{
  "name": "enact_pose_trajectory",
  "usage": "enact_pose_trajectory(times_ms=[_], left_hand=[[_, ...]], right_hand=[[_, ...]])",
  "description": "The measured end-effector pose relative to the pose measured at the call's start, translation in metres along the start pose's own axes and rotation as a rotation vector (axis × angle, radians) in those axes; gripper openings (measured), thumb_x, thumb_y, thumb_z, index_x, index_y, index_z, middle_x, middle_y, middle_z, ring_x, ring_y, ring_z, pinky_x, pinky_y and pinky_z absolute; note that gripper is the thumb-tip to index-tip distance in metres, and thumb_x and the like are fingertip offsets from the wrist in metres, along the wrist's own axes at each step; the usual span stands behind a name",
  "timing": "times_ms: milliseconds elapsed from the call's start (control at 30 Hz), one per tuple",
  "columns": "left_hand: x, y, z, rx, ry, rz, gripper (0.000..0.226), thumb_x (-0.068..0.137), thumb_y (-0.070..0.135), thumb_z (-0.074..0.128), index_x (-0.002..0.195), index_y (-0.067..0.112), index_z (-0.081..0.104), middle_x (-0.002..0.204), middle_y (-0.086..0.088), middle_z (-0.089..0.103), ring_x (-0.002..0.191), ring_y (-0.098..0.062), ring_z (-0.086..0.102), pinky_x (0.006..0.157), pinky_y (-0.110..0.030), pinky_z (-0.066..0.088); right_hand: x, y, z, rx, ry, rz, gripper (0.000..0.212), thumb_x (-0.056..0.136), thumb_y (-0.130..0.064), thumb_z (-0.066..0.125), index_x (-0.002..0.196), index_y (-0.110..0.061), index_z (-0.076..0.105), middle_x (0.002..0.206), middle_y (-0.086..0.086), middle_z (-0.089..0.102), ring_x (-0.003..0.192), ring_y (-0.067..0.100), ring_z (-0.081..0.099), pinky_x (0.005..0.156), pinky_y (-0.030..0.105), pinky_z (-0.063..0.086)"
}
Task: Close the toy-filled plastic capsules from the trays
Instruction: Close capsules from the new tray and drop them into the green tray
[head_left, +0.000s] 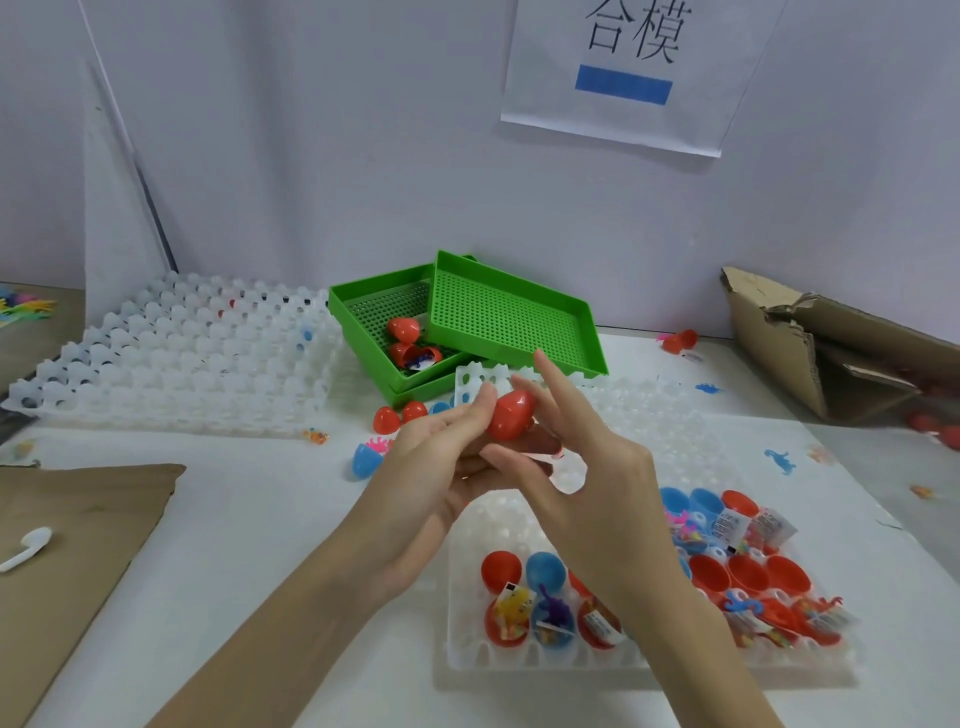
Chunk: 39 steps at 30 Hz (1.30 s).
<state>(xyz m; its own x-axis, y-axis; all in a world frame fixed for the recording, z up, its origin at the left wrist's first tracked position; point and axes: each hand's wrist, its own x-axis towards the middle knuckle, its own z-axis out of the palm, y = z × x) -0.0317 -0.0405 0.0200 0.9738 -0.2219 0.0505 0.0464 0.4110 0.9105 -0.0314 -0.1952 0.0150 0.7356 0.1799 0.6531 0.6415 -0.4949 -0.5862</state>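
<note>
**Red capsule held above near tray**

Two white translucent plastic cell trays (156, 358), near one (519, 660) with open filled halves. Two stacked green perforated plastic baskets (509, 317). Left hand (441, 462) and right hand (587, 467) fingers pinch one closed red egg-shaped plastic capsule (511, 415)

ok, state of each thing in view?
red capsule: closed, held in both hands
left hand: gripping capsule
right hand: gripping capsule
near tray: capsules open, toy-filled
green baskets: stacked askew, top one empty
cardboard box: torn open
</note>
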Motion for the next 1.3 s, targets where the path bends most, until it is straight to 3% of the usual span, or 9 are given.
enact_pose_trajectory(times_ms=[133, 200, 300, 400, 533, 633, 767, 900, 1300], left_hand=[[0.0003, -0.0013, -0.0002, -0.017, -0.055, -0.055, 0.053, 0.109, 0.044, 0.043, 0.110, 0.005, 0.079, 0.111, -0.026, 0.075, 0.105, -0.035, 0.075, 0.086, -0.032, 0.061], [0.0013, -0.0022, -0.0007, -0.013, -0.045, -0.072, 0.057, 0.110, 0.045, 0.041, 0.112, 0.003, 0.078, 0.112, -0.027, 0.075, 0.106, -0.036, 0.074, 0.087, -0.035, 0.062], [0.0022, -0.0030, -0.0024, 0.054, 0.009, -0.056, 0.059, 0.108, 0.048, 0.041, 0.112, 0.002, 0.078, 0.108, -0.025, 0.076, 0.102, -0.034, 0.075, 0.083, -0.035, 0.063], [0.0026, -0.0015, -0.0046, 0.092, 0.049, -0.003, 0.045, 0.104, 0.040, 0.056, 0.107, 0.000, 0.077, 0.099, -0.024, 0.076, 0.092, -0.030, 0.075, 0.082, -0.035, 0.062], [0.0040, 0.0022, -0.0027, -0.035, 0.097, -0.064, 0.039, 0.104, 0.034, 0.055, 0.098, 0.006, 0.083, 0.092, -0.022, 0.075, 0.084, -0.026, 0.076, 0.075, -0.033, 0.062], [0.0036, 0.0036, -0.0014, -0.077, 0.106, -0.119, 0.043, 0.107, 0.036, 0.052, 0.095, 0.009, 0.084, 0.091, -0.023, 0.077, 0.080, -0.027, 0.077, 0.069, -0.030, 0.062], [0.0031, 0.0025, -0.0013, -0.030, 0.110, -0.125, 0.051, 0.107, 0.043, 0.050, 0.100, 0.002, 0.080, 0.097, -0.030, 0.076, 0.082, -0.032, 0.077, 0.068, -0.031, 0.062], [0.0010, 0.0008, 0.0014, 0.107, 0.110, -0.080, 0.054, 0.104, 0.053, 0.049, 0.101, 0.010, 0.082, 0.092, -0.026, 0.077, 0.081, -0.033, 0.076, 0.069, -0.031, 0.061], [-0.0005, 0.0010, 0.0021, 0.196, 0.152, -0.017, 0.054, 0.101, 0.052, 0.055, 0.087, 0.006, 0.081, 0.075, -0.017, 0.074, 0.067, -0.021, 0.071, 0.063, -0.025, 0.058]], right_hand=[[-0.0014, 0.0029, 0.0005, 0.028, 0.017, 0.019, 0.051, 0.086, -0.028, 0.082, 0.133, -0.020, 0.065, 0.110, -0.022, 0.071, 0.103, -0.008, 0.067, 0.092, 0.011, 0.051], [-0.0018, 0.0028, 0.0009, 0.040, 0.016, 0.033, 0.047, 0.086, -0.028, 0.082, 0.129, -0.022, 0.066, 0.105, -0.024, 0.069, 0.099, -0.006, 0.068, 0.089, 0.008, 0.049], [-0.0022, 0.0034, 0.0018, 0.020, -0.006, 0.060, 0.050, 0.087, -0.029, 0.080, 0.134, -0.022, 0.064, 0.105, -0.021, 0.070, 0.100, -0.004, 0.067, 0.090, 0.008, 0.048], [-0.0014, 0.0034, 0.0018, 0.018, -0.001, 0.084, 0.056, 0.087, -0.034, 0.076, 0.140, -0.025, 0.060, 0.107, -0.019, 0.070, 0.100, 0.000, 0.068, 0.091, 0.012, 0.051], [-0.0001, 0.0046, 0.0006, 0.150, -0.021, 0.076, 0.055, 0.093, -0.023, 0.072, 0.146, -0.020, 0.056, 0.118, -0.020, 0.071, 0.111, 0.001, 0.067, 0.093, 0.013, 0.051], [0.0001, 0.0044, 0.0002, 0.224, -0.018, 0.076, 0.046, 0.097, -0.011, 0.068, 0.141, -0.019, 0.060, 0.118, -0.017, 0.073, 0.114, 0.005, 0.067, 0.093, 0.015, 0.052], [-0.0003, 0.0038, -0.0009, 0.303, -0.010, 0.117, 0.032, 0.102, -0.011, 0.059, 0.131, -0.021, 0.067, 0.115, -0.019, 0.073, 0.113, 0.007, 0.069, 0.092, 0.017, 0.054], [0.0017, 0.0026, -0.0038, 0.345, -0.006, 0.179, 0.023, 0.097, -0.018, 0.070, 0.118, -0.025, 0.072, 0.106, -0.016, 0.076, 0.105, 0.012, 0.072, 0.087, 0.021, 0.057], [0.0005, 0.0015, -0.0029, 0.245, -0.062, 0.122, 0.032, 0.093, -0.014, 0.075, 0.123, -0.024, 0.069, 0.112, -0.015, 0.071, 0.106, 0.014, 0.070, 0.088, 0.025, 0.057]])
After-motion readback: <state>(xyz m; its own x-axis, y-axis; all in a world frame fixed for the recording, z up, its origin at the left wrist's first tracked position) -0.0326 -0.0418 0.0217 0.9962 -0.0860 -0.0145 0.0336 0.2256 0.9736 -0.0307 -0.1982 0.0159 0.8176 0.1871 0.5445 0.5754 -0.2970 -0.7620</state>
